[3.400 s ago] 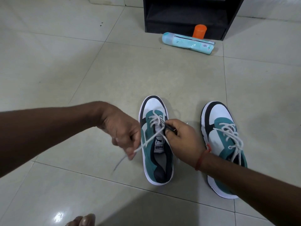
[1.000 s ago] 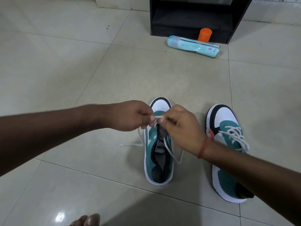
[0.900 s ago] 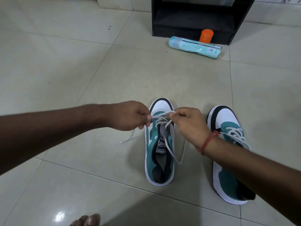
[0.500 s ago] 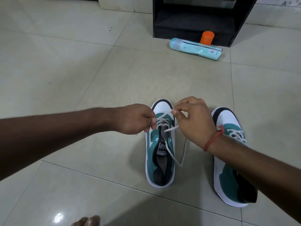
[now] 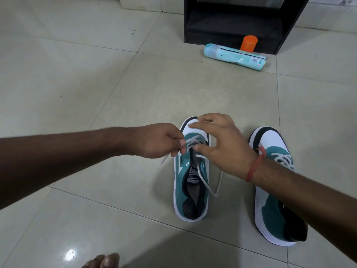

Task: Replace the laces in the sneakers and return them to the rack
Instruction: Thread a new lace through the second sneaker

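Note:
Two teal, white and black sneakers stand on the tiled floor, toes pointing away from me. The left sneaker (image 5: pixel 191 182) is partly laced with a white lace (image 5: pixel 204 180), whose loose end trails off its right side. My left hand (image 5: pixel 158 141) pinches the lace at the shoe's left eyelets, with a short end hanging below the fist. Over the toe hovers my right hand (image 5: pixel 220 142), fingers spread and holding nothing, thumb near the lace. The right sneaker (image 5: pixel 274 182) is laced and partly hidden by my right forearm. The black rack (image 5: pixel 241 22) stands at the back.
A light blue bottle with an orange cap (image 5: pixel 235 55) lies on the floor in front of the rack. My toes (image 5: pixel 104 261) show at the bottom edge. Pale floor tiles spread to the left and right of the sneakers.
My right hand has let go of the lace and spread its fingers over the toe. My left hand keeps its pinch on the lace at the shoe's left side.

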